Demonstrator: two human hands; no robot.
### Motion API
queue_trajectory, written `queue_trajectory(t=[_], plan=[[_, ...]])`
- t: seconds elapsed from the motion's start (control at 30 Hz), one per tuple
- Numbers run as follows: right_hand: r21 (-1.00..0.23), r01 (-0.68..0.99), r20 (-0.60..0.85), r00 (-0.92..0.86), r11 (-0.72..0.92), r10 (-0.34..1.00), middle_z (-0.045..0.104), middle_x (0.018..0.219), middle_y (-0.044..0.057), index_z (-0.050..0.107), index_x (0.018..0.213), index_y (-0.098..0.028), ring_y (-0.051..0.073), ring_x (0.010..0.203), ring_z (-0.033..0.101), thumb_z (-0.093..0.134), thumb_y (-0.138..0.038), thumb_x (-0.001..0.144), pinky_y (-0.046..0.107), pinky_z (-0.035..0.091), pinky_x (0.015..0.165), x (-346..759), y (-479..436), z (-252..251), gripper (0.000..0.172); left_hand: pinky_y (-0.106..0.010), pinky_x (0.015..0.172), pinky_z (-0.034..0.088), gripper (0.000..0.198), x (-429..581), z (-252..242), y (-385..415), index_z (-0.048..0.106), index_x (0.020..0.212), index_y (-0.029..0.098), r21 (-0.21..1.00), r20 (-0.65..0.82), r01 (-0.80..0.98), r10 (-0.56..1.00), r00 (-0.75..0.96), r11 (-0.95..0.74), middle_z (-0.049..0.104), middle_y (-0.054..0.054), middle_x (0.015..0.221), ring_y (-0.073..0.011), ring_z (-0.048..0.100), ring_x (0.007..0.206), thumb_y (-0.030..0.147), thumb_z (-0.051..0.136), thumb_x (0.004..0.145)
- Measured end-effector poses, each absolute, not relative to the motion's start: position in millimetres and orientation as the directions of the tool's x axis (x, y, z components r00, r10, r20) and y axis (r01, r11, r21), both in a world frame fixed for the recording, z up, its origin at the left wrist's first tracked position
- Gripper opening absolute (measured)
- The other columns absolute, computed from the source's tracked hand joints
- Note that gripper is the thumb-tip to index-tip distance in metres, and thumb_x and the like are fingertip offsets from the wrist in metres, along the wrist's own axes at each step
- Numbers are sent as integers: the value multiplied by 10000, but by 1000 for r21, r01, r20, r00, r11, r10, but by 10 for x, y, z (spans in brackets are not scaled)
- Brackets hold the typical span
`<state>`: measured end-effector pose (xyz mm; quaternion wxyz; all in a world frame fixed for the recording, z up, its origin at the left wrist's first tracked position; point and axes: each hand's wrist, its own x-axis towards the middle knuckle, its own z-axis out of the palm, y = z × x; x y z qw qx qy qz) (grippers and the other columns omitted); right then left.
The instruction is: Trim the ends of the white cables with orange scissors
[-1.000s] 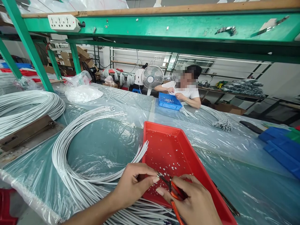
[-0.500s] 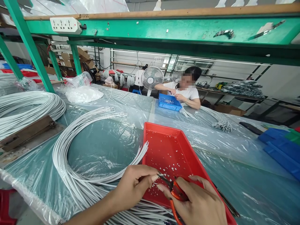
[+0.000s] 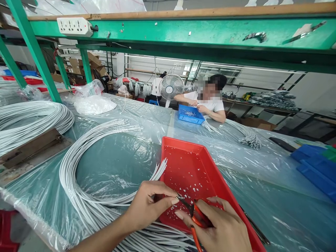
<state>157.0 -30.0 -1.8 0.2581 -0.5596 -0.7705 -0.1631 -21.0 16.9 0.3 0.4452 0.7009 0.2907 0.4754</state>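
Our right hand (image 3: 223, 227) is wrapped tight round the orange-handled cutters (image 3: 196, 212), dark tip pointing left over the near end of the red tray (image 3: 183, 154). Our left hand (image 3: 151, 204) is pinched closed, thumb and forefinger meeting right at the cutter tip. We can't tell if a wire end sits in that pinch. White scraps (image 3: 194, 189) are scattered on the tray floor. The wires (image 3: 78, 196) loop on the plastic-covered bench (image 3: 118, 164) left of the tray, cut ends fanned against its left wall, more strands running under our left wrist. Far side: co-worker (image 3: 212, 104), hands over a blue tray (image 3: 190, 118), fan (image 3: 171, 86) just beside.
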Motion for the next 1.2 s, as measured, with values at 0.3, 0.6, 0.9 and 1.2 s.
queue_trajectory(t=[0.3,0.6,0.9,1.2], plan=[[-45,953,548,-227,299,805,406,383,-56,324,516,-204,132,436,462,489,-441,797,268,359,664,1525,-325,33,403,-246,427,413,195,-225,-91,114,624,915,78,183,887,391,323,330,-902,698,-92,663,-142,583,489,19,536,751],[-55,951,552,-225,304,803,398,393,-60,346,520,-207,128,429,434,554,-429,739,280,394,653,1540,-291,-17,375,-193,499,454,81,-126,-34,11,656,774,117,705,647,239,743,170,-668,673,-40,617,-110,589,512,90,584,751],[-899,401,246,128,177,961,581,624,9,614,674,-168,153,591,551,643,-331,672,210,460,550,1381,-231,19,166,-205,468,419,91,-73,-23,21,647,662,115,839,498,214,864,67,-500,634,-40,571,-113,527,479,156,610,734],[-983,139,141,141,121,980,587,569,-11,681,750,-162,123,512,511,730,-152,546,193,449,474,1299,-168,-16,210,-207,459,411,75,-85,-80,14,618,718,129,560,758,388,642,118,-732,629,-30,552,-115,556,465,86,566,751]])
